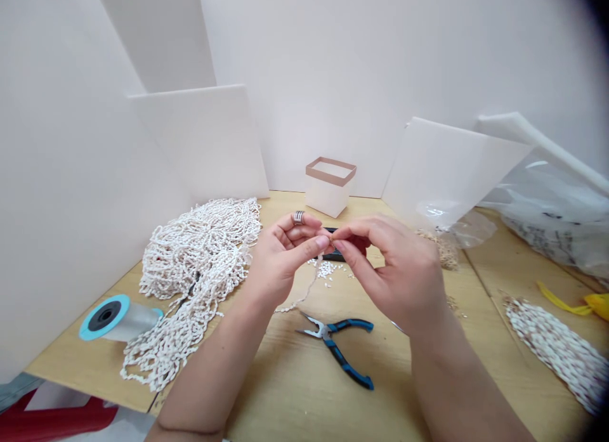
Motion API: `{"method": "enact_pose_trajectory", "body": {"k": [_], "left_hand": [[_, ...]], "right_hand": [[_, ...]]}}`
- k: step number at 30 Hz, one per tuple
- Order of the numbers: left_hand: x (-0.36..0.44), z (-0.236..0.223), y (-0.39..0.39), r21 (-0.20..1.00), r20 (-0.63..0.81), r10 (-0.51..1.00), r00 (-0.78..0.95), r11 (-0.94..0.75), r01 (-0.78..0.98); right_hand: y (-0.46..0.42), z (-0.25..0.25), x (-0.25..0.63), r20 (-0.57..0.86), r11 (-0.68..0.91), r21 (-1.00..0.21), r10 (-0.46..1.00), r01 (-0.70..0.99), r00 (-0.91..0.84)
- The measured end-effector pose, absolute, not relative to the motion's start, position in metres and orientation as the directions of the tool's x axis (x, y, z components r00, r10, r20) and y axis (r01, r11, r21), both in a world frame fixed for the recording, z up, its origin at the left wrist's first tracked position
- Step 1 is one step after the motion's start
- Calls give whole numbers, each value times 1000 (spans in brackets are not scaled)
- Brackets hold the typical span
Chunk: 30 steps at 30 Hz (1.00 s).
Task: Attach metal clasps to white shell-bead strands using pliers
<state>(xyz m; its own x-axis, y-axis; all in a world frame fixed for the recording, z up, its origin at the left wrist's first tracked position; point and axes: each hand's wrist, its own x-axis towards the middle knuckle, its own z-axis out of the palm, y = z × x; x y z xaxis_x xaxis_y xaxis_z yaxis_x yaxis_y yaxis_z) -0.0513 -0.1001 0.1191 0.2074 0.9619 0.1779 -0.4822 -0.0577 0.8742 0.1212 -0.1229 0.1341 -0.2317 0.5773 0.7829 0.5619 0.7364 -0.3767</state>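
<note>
Two tight pinches: left hand [283,258] and right hand [397,271] on a white bead strand [308,291]
A slack grip could scatter the loose beads [327,269]

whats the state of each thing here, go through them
left hand, pinching bead strand at the fingertips
right hand, pinching the same strand
pliers, lying on the table, handles spread
heap of bead strands, piled loose
spool, lying on its side
translucent box, upright
loose beads, scattered
</note>
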Motion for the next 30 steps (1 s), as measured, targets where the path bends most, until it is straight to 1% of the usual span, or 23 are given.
{"method": "enact_pose_trajectory", "body": {"k": [6,11,14,16,19,22,24,25,28,30], "left_hand": [[-49,118,-101,878,197,962,187,-89,-470],[-49,117,-103,895,245,956,160,-160,-417],[-48,118,-106,906,303,943,134,-242,-347],[-47,119,-109,903,364,926,105,-323,-282],[-46,120,-113,885,448,892,53,-434,-170],[-45,120,-115,865,495,869,2,-493,-88],[-45,119,-113,860,501,865,-21,-500,-98],[-46,118,-112,863,489,872,-25,-488,-130],[-48,118,-108,880,402,915,13,-382,-283],[-50,118,-106,881,354,934,47,-316,-353]], "right_hand": [[-125,135,121,774,730,-379,587,569,-237],[-123,134,119,800,748,-315,540,585,-260],[-120,132,118,811,751,-276,517,600,-274],[-118,130,117,809,746,-275,521,606,-273],[-115,128,116,793,737,-303,547,604,-270],[-115,127,117,776,735,-343,572,585,-264],[-115,128,119,761,736,-393,597,551,-254],[-116,129,120,749,732,-426,615,531,-247],[-118,131,123,716,699,-529,672,481,-190],[-120,132,123,704,678,-564,693,471,-154]]}}
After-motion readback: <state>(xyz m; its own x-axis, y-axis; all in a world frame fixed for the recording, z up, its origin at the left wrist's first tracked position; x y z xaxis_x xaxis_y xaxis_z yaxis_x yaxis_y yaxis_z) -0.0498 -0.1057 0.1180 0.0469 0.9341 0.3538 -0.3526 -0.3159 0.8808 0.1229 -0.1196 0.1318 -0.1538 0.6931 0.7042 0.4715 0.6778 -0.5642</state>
